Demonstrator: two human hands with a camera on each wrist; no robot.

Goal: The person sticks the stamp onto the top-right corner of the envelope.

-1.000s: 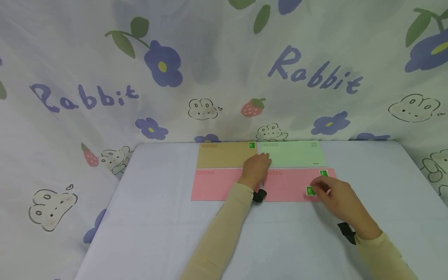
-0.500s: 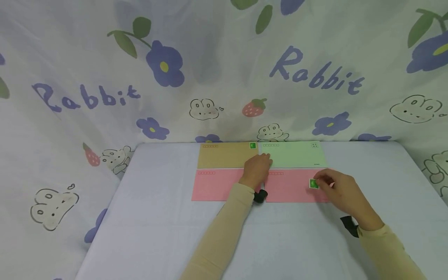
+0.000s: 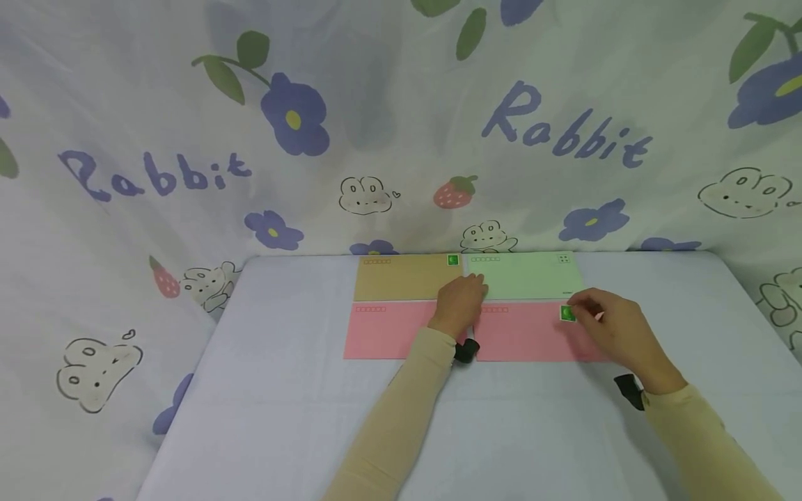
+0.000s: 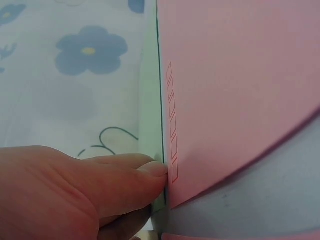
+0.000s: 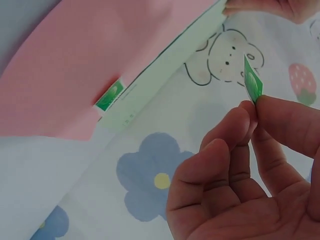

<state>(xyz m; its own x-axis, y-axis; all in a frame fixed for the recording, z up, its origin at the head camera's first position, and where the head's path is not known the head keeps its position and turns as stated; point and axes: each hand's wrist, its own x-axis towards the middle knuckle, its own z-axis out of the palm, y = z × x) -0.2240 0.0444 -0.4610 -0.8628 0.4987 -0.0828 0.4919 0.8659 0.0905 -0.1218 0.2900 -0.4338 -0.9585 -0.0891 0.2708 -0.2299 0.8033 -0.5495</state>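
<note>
My right hand [image 3: 617, 334] pinches a green stamp [image 5: 253, 82] by its corner between thumb and fingertips, raised over the right pink envelope [image 3: 520, 337]. Another green stamp [image 5: 110, 96] lies at that envelope's upper right corner, seen in the right wrist view; in the head view the hand and the pinched stamp cover it. My left hand [image 3: 459, 305] rests where the envelopes meet, its extended fingertips pressing at the corner of the right pink envelope and the edge of the light green envelope [image 3: 526, 278].
A brown envelope [image 3: 404, 282] at the back left bears a green stamp [image 3: 452, 260]. In front of it lies a left pink envelope [image 3: 382, 337], partly under my left forearm. A white cloth [image 3: 282, 417] covers the table, and a printed curtain [image 3: 401, 118] hangs behind.
My right hand has moved away from me with the pinched stamp, from the pink envelope's lower right toward its upper right corner. The left hand has stayed in place.
</note>
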